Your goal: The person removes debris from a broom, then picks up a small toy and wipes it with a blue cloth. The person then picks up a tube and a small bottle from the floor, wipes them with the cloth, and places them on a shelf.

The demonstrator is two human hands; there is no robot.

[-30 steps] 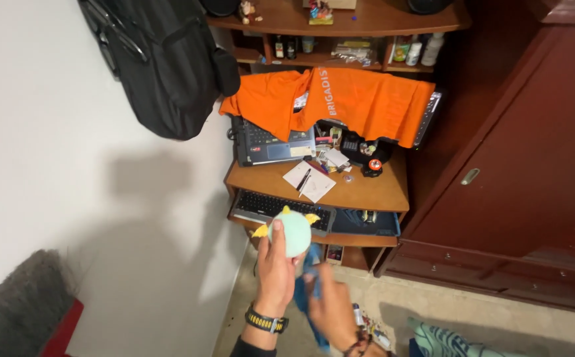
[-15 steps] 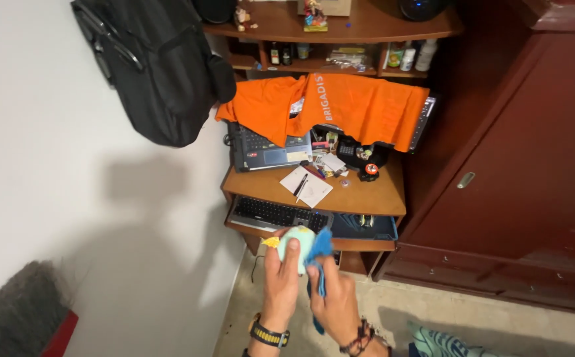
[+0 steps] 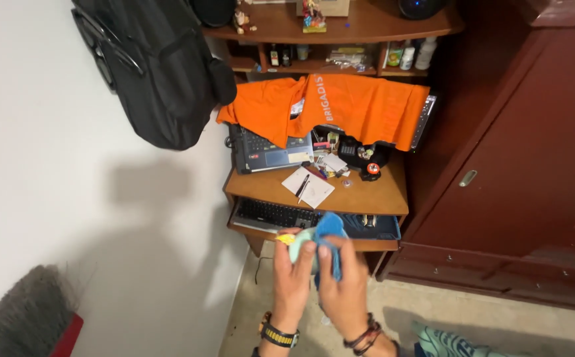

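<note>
Where walls meet, cluttered desk (image 3: 373,193).

White and green bottles (image 3: 414,54) are seen at the shelf's (image 3: 367,67) right end; a pale label (image 3: 298,157) is stuck on the laptop (image 3: 271,149).

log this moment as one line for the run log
left hand: holds pale green toy | right hand: presses blue cloth on toy | behind: wooden desk, keyboard, orange shirt

Warm indoor light, a soft shadow across the white wall (image 3: 69,198), edges slightly stretched, detail mildly blurred.
</note>
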